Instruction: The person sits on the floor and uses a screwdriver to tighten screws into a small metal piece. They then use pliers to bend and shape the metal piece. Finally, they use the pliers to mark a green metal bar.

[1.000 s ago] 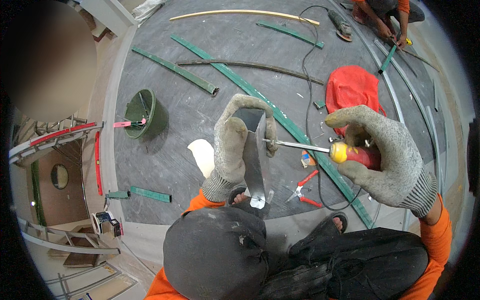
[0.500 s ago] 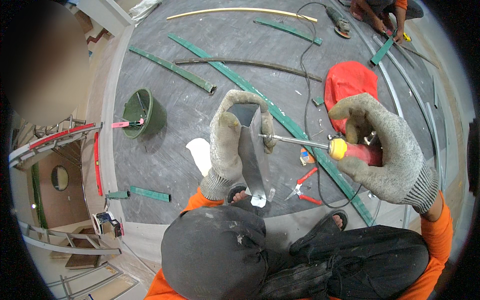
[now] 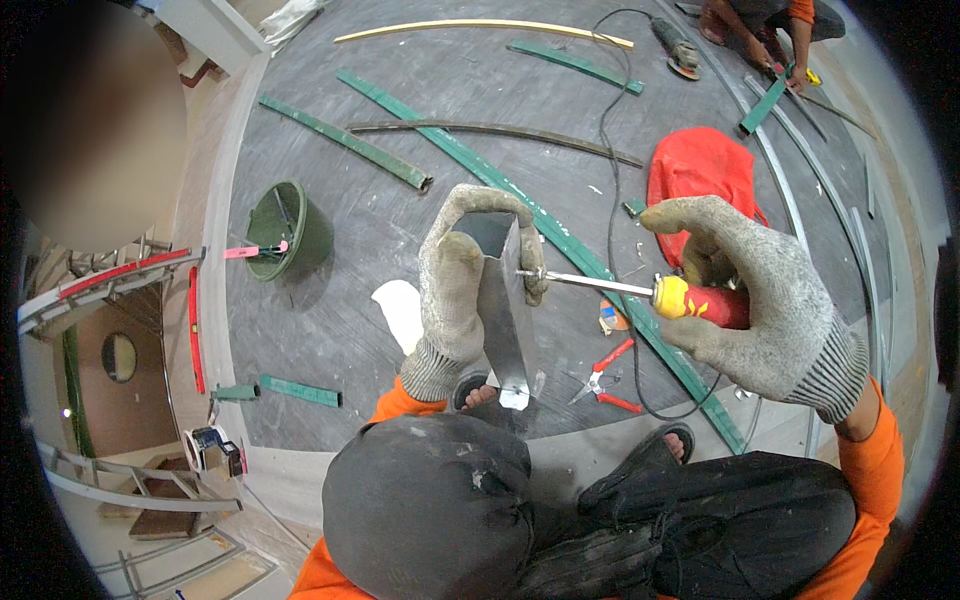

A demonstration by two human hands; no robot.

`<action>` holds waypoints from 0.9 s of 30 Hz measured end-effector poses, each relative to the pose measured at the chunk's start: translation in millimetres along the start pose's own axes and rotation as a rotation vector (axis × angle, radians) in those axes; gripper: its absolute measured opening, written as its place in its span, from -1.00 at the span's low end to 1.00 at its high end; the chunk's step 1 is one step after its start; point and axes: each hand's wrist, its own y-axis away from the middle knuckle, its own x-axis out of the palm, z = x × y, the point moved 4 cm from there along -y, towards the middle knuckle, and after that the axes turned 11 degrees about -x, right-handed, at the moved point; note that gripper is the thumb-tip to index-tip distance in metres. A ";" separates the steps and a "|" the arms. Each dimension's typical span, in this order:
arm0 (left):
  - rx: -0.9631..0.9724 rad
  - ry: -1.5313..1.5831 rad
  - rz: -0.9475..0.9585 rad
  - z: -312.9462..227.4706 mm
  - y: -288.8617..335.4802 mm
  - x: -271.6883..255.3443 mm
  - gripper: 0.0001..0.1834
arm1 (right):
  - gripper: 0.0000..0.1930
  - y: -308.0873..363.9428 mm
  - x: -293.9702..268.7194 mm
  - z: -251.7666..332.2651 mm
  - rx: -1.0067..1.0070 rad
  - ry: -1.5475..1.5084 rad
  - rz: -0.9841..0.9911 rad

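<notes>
My left hand (image 3: 448, 290), in a grey work glove, is wrapped round the upper end of a grey metal box profile (image 3: 507, 310), which stands upright with its hollow end facing up. A screwdriver (image 3: 702, 302) with a red and yellow handle lies level, its shank pointing left. Its tip meets a small screw at the profile's right side, beside my left fingertips. The gloved right hand (image 3: 795, 300) holds the handle loosely, with the thumb below it and the forefinger stretched out above. The handle's rear end is hidden in the palm.
Red-handled snips (image 3: 612, 380) lie near my foot. Green profiles (image 3: 480, 170) and a red cloth bag (image 3: 700, 185) are on the grey floor. A dark green bucket (image 3: 290, 232) stands left. An angle grinder (image 3: 677, 47) with its cord lies far right, near another person's hands (image 3: 790, 75).
The fingers of my right hand have loosened and spread, with the forefinger reaching further left. More of the screwdriver's handle shows, turned to another side. My left hand holds the profile almost unmoved.
</notes>
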 end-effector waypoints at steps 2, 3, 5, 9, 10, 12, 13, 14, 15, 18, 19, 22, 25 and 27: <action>-0.003 -0.012 0.003 1.2 -0.7 -0.1 -0.19 | -0.52 1.6 0.4 -2.1 0.061 -0.061 0.017; -0.004 -0.019 0.004 1.6 -1.0 -0.2 -0.19 | -0.50 2.5 -3.2 -1.0 0.129 -0.131 0.052; -0.003 -0.009 0.004 2.3 -0.8 -1.2 -0.19 | -0.46 4.4 -3.6 -3.0 0.163 -0.189 0.099; 0.001 0.013 -0.017 2.8 -1.8 -1.6 -0.19 | -0.42 -1.3 -3.5 -1.5 0.147 -0.127 0.160; -0.005 0.009 -0.014 2.4 -2.0 -1.1 -0.18 | -0.41 -3.4 -4.2 2.0 0.177 -0.102 0.179; -0.019 0.000 -0.009 1.6 -2.2 -0.2 -0.16 | -0.42 0.3 1.9 -1.2 0.033 -0.067 0.076; -0.023 -0.001 -0.007 1.8 -1.9 -1.2 -0.15 | -0.42 1.5 4.3 -2.1 0.008 -0.075 0.049; -0.027 -0.001 -0.003 2.8 -1.5 -2.7 -0.15 | -0.42 3.0 6.6 -2.9 -0.017 -0.082 0.022; -0.031 -0.001 0.000 3.2 -1.4 -3.4 -0.14 | -0.42 4.0 7.8 -3.7 0.008 -0.112 0.019; -0.035 0.001 -0.036 5.1 -0.5 -1.5 -0.13 | -0.43 5.0 6.9 -4.0 0.060 -0.165 0.101; -0.035 -0.015 -0.042 3.1 0.1 -0.5 -0.13 | -0.44 4.5 6.7 -3.5 0.040 -0.134 0.123; -0.034 -0.026 -0.041 1.1 0.0 1.8 -0.15 | -0.49 4.9 8.1 -4.2 -0.074 0.053 0.151; -0.021 -0.014 -0.039 6.5 -0.6 0.0 -0.17 | -0.61 0.1 6.8 -4.2 -0.043 0.268 0.107; 0.004 -0.078 -0.088 6.0 1.7 -4.1 -0.16 | -0.66 -4.1 8.4 -14.4 -0.050 0.106 0.043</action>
